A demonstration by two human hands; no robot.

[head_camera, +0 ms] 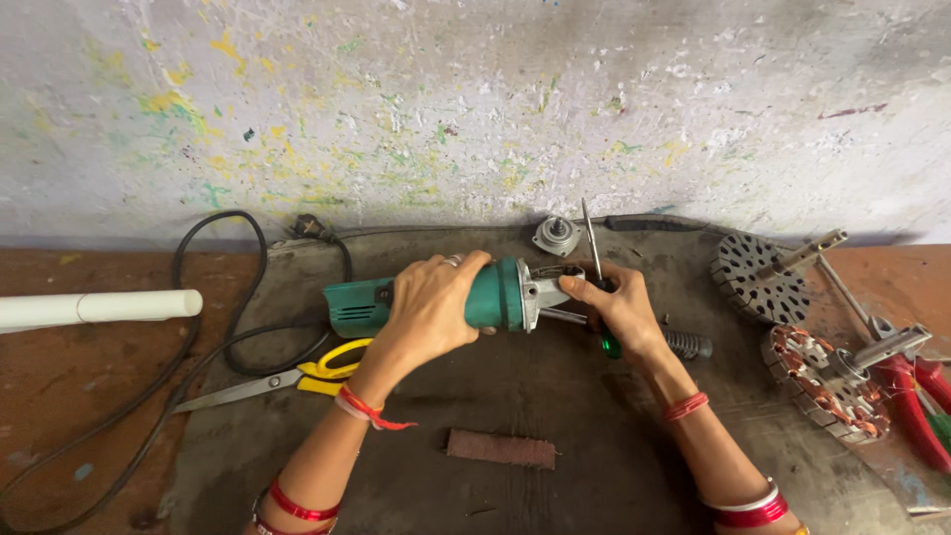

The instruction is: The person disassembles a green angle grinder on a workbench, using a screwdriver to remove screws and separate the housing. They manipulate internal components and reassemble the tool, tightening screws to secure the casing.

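A green angle grinder (500,294) lies sideways on a dark mat (555,396), its metal head to the right. My left hand (428,305) wraps over the grinder's body. At the grinder's head, my right hand (619,307) grips a screwdriver (591,241) with a green handle, its metal shaft pointing up and away. A black cord (213,337) runs from the grinder's tail off to the left.
Yellow-handled scissors (297,376) lie left of my left forearm. A white pipe (99,307) sits far left. A small metal cap (556,236) rests near the wall. Two fan motor stators (758,277) and red-handled pliers (916,401) lie right. A brown strip (500,449) lies on the near mat.
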